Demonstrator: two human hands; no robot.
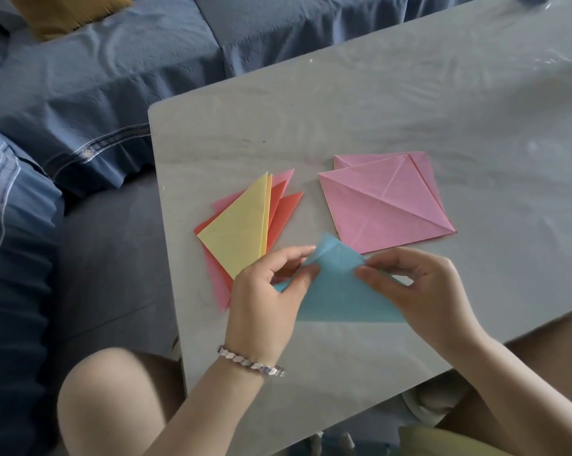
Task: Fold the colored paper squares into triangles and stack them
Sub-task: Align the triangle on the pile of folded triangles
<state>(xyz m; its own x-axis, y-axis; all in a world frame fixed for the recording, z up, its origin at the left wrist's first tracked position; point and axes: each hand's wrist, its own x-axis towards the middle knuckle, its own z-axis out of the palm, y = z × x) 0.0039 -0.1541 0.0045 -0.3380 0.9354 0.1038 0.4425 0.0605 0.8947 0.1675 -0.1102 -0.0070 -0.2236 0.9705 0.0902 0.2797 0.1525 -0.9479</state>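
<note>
Sofa cover (113, 77) in blue fabric fills the far left, and the grey table (376, 110) takes up the middle and right. On the table's middle lies a pile of flat pink squares (386, 205), creased across both diagonals, one corner aimed toward the person. Left of it, well apart, sits the stack of folded triangles (238, 225), yellow on top with red and pink ones fanned out beneath, their sharp tips aimed at the far edge of the table.

The blue paper (337, 297) is just in front of the pink squares, near the table's near edge. It shows as a triangle: its long edge runs left to right on the person's side, and its tip points away toward the squares. The left hand (265, 304) pinches its upper left edge between curled thumb and fingers. The right hand (423, 287) pinches the upper right edge the same way, fingers bent close together. A silver bracelet (251, 362) circles the left wrist.
</note>
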